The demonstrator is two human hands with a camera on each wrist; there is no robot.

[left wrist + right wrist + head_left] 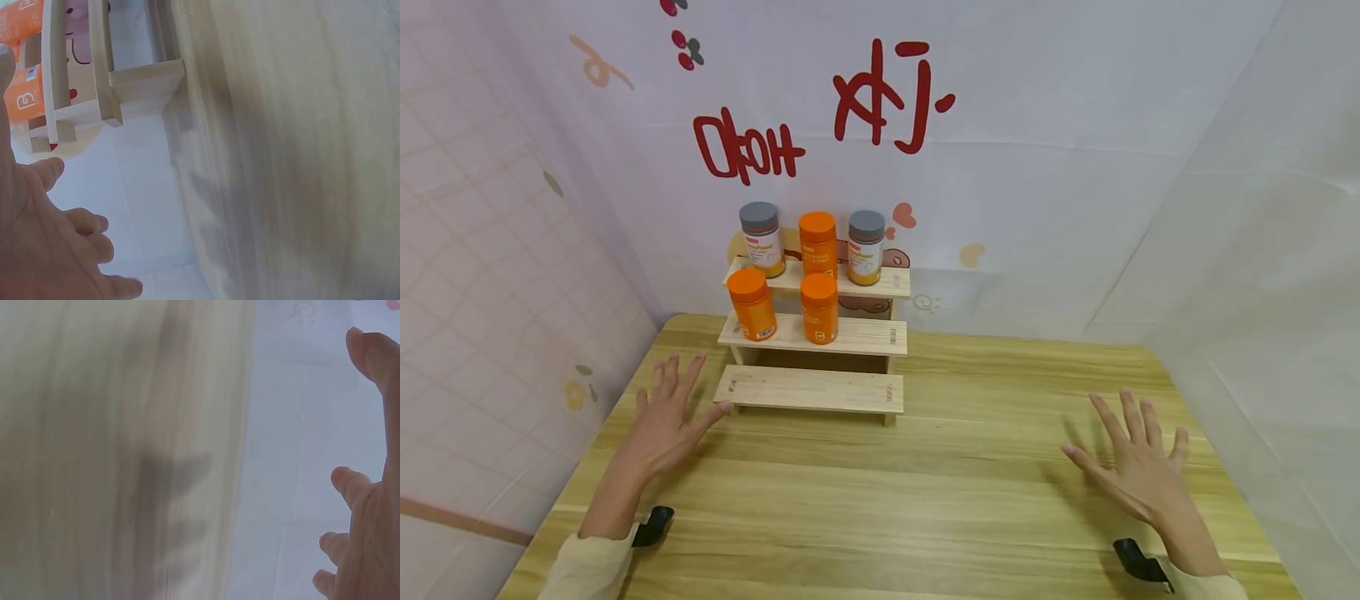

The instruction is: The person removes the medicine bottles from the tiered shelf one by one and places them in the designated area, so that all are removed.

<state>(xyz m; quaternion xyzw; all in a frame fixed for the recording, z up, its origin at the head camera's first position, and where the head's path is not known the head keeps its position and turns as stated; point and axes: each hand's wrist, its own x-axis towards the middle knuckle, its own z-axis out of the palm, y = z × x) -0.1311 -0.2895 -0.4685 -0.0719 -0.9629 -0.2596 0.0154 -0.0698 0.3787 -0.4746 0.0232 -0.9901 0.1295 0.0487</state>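
My left hand (666, 425) hovers over the table's left side with spread fingers, holding nothing. Its thumb is near the left end of the lowest step of a wooden three-step rack (812, 390). On the rack's middle step stand two orange jars, a left one (752, 305) and a right one (819, 309). The top step bears another orange jar (818, 243) between two grey-lidded jars, one at left (763, 241) and one at right (866, 248). Far to the right, my right hand (1138, 467) is also spread above the table, with nothing in it.
The wooden table (925, 500) reaches back to a white curtain (1037, 167) with red lettering and small printed pictures. More white cloth hangs along the left and right sides. A black strap piece (653, 527) sits at my left wrist, and another (1138, 562) at my right.
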